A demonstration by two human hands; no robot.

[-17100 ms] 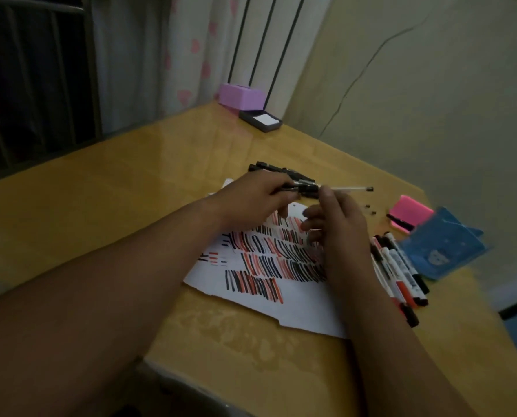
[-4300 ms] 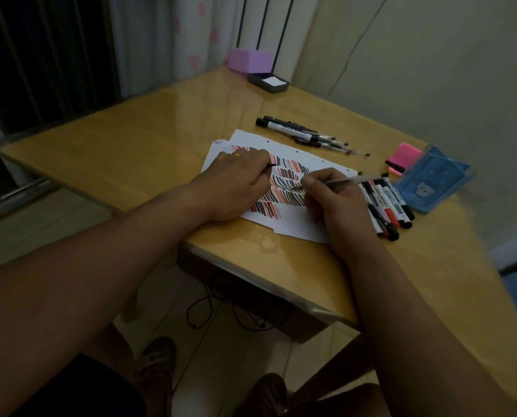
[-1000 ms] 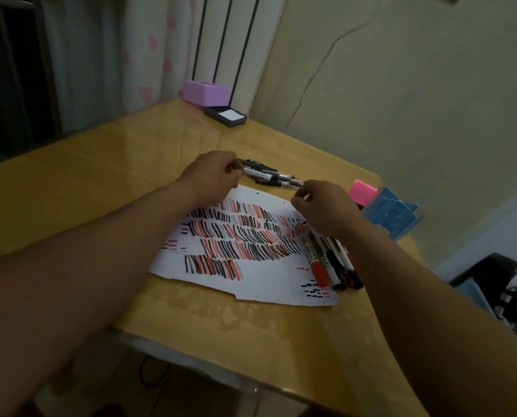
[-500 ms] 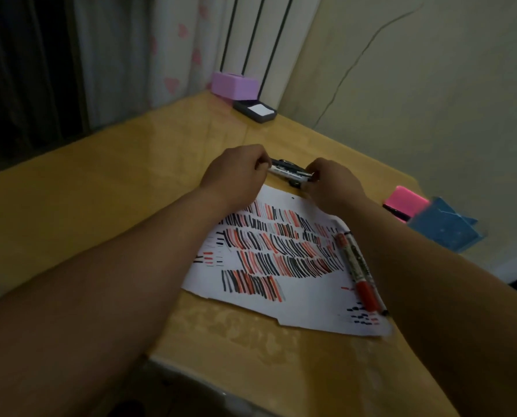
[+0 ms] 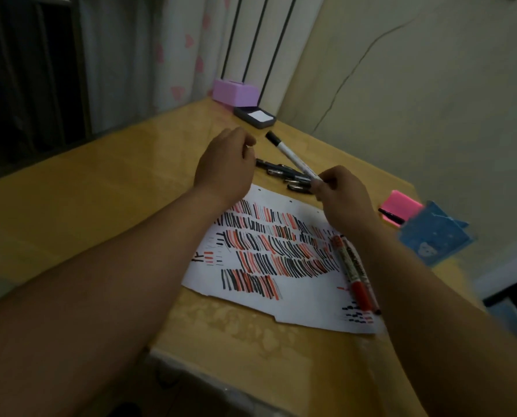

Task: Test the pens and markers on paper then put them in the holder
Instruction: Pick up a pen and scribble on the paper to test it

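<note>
Above the far edge of the paper (image 5: 281, 299), the right hand (image 5: 341, 191) pinches a white marker (image 5: 293, 156) by its near end, fingers and thumb curled round the barrel. Its long axis runs away from the person and to the left, rising off the table (image 5: 100, 191), with the black cap (image 5: 270, 136) at the far tip. The left hand (image 5: 225, 164) hovers just beside that tip, a little nearer and to its left, so it is the closer hand for pulling the cap. Its fingers are curled with the back turned to the camera, and I cannot tell whether they hold anything. Uncapping looks like the coming move, then a stroke on the sheet, which is crowded with red and black marks; bare space shows mostly along the near and left margins. Under the raised marker lies a heap of black pens (image 5: 284, 173), close enough to be brushed on the way down. Red markers (image 5: 353, 266) lie along the paper's right side, beside the right forearm. Further right stands what looks like the blue holder (image 5: 434, 239), with a pink pad (image 5: 400, 206) just behind it. A purple box (image 5: 236, 91) and a dark tray (image 5: 255, 116) sit at the far corner, well apart from the work
</note>
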